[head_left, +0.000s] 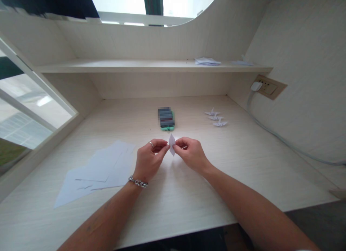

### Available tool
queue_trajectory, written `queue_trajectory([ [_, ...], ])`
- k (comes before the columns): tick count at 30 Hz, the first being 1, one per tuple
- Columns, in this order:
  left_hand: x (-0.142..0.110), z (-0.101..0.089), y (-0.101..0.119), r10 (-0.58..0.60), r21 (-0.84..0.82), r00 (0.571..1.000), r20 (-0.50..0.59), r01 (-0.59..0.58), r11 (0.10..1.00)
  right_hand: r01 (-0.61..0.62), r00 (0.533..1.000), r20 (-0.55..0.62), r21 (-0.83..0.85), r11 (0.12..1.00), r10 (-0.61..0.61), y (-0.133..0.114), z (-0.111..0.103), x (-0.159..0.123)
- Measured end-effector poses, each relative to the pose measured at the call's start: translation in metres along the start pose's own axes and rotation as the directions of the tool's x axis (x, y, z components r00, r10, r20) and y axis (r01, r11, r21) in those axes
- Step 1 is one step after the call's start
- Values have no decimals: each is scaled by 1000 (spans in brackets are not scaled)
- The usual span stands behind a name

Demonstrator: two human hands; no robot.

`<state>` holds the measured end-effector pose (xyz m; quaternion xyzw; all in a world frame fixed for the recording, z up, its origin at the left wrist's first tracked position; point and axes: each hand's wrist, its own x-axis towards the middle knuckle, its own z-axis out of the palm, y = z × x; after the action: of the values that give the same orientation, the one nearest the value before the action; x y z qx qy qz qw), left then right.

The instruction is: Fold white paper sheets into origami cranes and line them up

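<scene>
Between my two hands is a small folded piece of white paper (pixel 172 144), a narrow diamond shape standing on end above the desk. My left hand (pixel 151 155) pinches its left side between thumb and fingers; a ring and a chain bracelet are on this hand and wrist. From the other side, my right hand (pixel 190 152) pinches the right edge. Just beyond the paper lies a phone (pixel 167 118) with a green edge, its screen blurred out. Farther right, several folded paper cranes (pixel 219 124) sit in a short row.
Loose white paper sheets (pixel 101 168) overlap on the desk at left. A shelf (pixel 121 66) at the back bears a stack of folded paper (pixel 207 61). A plug (pixel 256 86) sits in the right wall's socket, its cable (pixel 283 141) running along the desk's right side.
</scene>
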<state>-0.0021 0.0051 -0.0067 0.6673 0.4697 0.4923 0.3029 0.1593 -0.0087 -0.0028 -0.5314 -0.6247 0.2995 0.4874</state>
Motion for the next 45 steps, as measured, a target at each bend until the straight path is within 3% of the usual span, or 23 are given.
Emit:
queue_trajectory([
  [11, 0, -1, 0, -17, 12, 1000, 15, 17, 1000, 58, 998, -4, -49, 997, -59, 2, 2, -1],
  [20, 1, 0, 6, -58, 115, 992, 112, 45, 992, 76, 997, -16, -64, 995, -77, 4, 3, -2],
  [29, -1, 0, 3, 96, 320, 989, 112, -127, 939, 54, 998, -26, 9, 999, -54, 3, 9, -5],
  [45, -6, 5, 5, 288, 324, 957, 37, -284, 902, 45, 997, -76, 175, 984, -32, 9, 13, -5],
])
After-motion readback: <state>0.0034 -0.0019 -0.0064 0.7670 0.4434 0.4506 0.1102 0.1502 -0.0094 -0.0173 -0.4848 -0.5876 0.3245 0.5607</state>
